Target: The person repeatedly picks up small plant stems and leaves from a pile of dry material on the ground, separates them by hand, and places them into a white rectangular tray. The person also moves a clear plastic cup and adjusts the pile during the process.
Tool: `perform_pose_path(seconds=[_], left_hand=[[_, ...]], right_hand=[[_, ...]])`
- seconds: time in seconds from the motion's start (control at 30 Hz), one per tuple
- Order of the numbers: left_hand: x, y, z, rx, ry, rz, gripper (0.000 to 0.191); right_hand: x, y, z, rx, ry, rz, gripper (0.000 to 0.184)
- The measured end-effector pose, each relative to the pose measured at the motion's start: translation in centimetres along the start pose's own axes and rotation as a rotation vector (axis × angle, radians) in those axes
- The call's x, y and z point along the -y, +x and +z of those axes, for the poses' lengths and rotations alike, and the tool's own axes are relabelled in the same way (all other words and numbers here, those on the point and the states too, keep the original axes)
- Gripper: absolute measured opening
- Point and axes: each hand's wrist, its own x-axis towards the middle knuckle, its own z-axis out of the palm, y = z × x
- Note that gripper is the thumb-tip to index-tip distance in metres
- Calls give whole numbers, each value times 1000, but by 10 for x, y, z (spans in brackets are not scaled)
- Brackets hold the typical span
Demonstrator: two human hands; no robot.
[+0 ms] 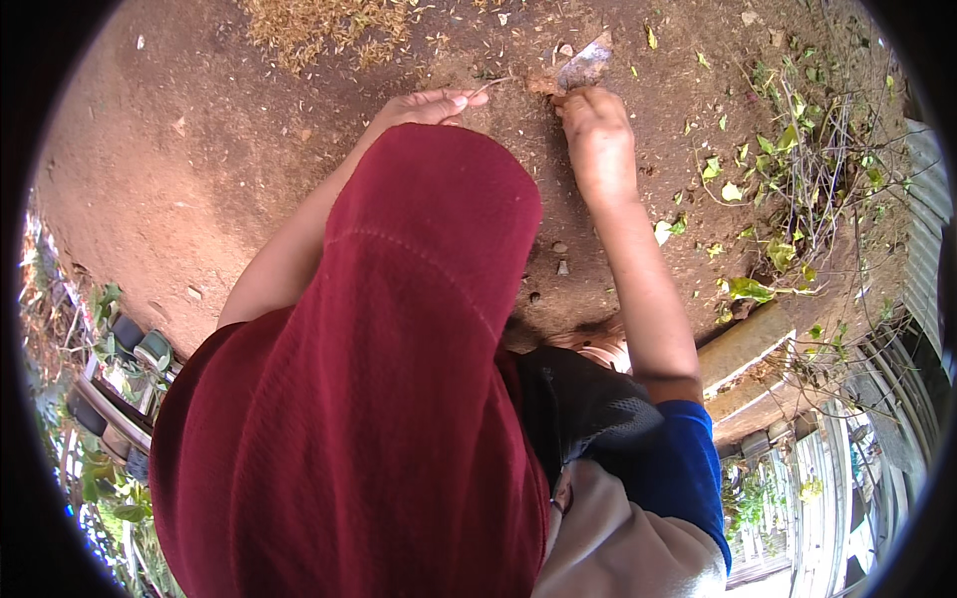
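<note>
My left hand is low over the bare soil, a thin brown stem pinched in its fingers. The stem points toward loose reddish earth. Knuckles up, my right hand is curled around a digging tool like a trowel. Its flat metal blade, smeared with soil, shows just beyond the fist. The handle is hidden inside the fist. A maroon head covering hides part of my left arm and the ground below it.
Dry straw-coloured husks lie at the top. Leafy vines with bare twigs spread along the right, near a pale-edged block and corrugated sheeting. Pots stand at lower left. Small stones and leaf bits dot the soil.
</note>
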Motion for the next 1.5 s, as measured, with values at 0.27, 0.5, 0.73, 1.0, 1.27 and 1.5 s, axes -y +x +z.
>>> perform_pose_path(seconds=[0.27, 0.5, 0.73, 1.0, 1.27, 1.5], left_hand=[[4, 1, 11, 75, -49, -80, 40], [15, 18, 7, 88, 7, -149, 37], [19, 21, 0, 112, -218, -224, 44], [12, 17, 4, 229, -293, -288, 52], [15, 20, 16, 259, -279, -319, 46], [11, 25, 22, 240, -204, -330, 39]], right_hand=[[-15, 1, -24, -129, 1314, 742, 17], [-18, 8, -24, -105, 1202, 712, 20], [-11, 7, -8, -80, 188, 262, 27], [-10, 11, -4, -130, -23, 144, 23], [-9, 11, -25, -205, 648, 480, 17], [3, 17, -11, -264, 135, 105, 27]])
